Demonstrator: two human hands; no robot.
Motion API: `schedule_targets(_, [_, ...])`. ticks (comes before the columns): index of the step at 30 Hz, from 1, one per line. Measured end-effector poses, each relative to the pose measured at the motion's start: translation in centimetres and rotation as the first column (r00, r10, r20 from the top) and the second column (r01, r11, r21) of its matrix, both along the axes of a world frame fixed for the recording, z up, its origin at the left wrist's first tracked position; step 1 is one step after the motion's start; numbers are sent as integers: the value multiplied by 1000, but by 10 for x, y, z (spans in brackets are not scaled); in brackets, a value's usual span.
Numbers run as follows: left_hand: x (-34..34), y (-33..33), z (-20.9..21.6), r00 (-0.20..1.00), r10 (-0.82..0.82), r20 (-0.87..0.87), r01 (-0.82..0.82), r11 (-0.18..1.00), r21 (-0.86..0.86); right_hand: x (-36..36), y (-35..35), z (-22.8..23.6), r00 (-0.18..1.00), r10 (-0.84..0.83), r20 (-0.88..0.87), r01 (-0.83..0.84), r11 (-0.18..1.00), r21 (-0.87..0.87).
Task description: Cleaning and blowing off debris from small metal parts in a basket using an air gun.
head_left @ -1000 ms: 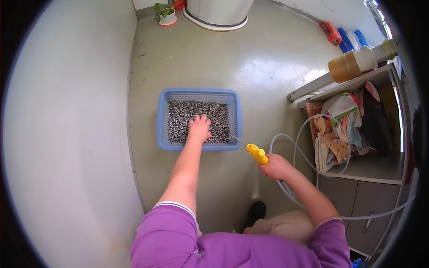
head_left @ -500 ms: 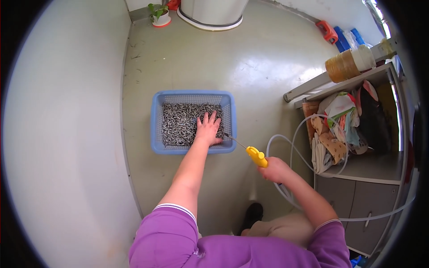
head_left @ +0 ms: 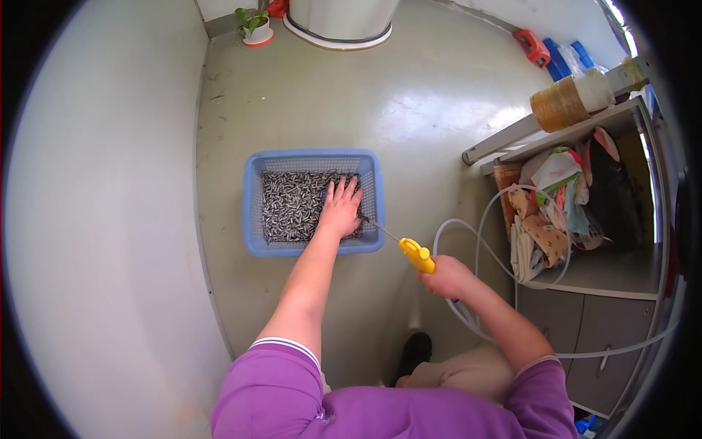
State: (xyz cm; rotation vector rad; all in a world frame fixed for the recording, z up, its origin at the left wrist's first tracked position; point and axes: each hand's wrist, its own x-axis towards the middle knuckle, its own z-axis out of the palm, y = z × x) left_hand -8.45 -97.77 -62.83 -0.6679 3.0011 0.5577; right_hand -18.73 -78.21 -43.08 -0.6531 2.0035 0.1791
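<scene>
A blue plastic basket [head_left: 252,205] with meshed sides stands on the floor, its bottom covered with many small shiny metal pins [head_left: 289,205]. My left hand [head_left: 341,208] rests on the pins at the basket's right side, fingers apart and pointing away from me. In my right hand [head_left: 446,276] is a yellow air blow gun [head_left: 417,256], gripped by its handle. Its thin metal nozzle reaches over the basket's right rim, the tip close to my left hand. A clear hose [head_left: 468,318] loops near my right hand and runs off to the right.
At the right stands a grey cabinet [head_left: 621,272] with a heap of cloths [head_left: 552,212] on its open shelf. A tape-wrapped roll [head_left: 561,104] sits above it. A white wall [head_left: 110,219] runs along the left. A potted plant [head_left: 256,28] and a white cylinder [head_left: 340,22] stand at the back.
My left hand has shifted slightly over the pins, its fingers a little closer together. The basket appears marginally lower and further left in view. The blow gun stays in my right hand.
</scene>
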Motion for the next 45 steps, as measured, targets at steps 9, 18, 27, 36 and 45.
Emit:
schedule_targets(9, [12, -14, -5, 989, 132, 66, -114, 968, -225, -2, 5, -3, 1000, 8, 13, -7, 1000, -11])
schedule_targets(18, [2, -12, -2, 995, 40, -86, -42, 999, -15, -2, 2, 2, 999, -34, 15, 35, 999, -12])
schedule_targets(27, [5, -14, -8, 995, 68, 73, -49, 971, -234, -4, 4, -3, 997, -62, 52, 63, 998, -2])
schedule_targets(36, [2, -9, -4, 1000, 7, -15, -7, 1000, -20, -3, 1, 0, 999, 1, 38, -1, 1000, 6])
schedule_targets(45, [9, -18, -5, 996, 87, 19, -85, 993, -79, -7, 1, -6, 999, -14, 30, 14, 1000, -26])
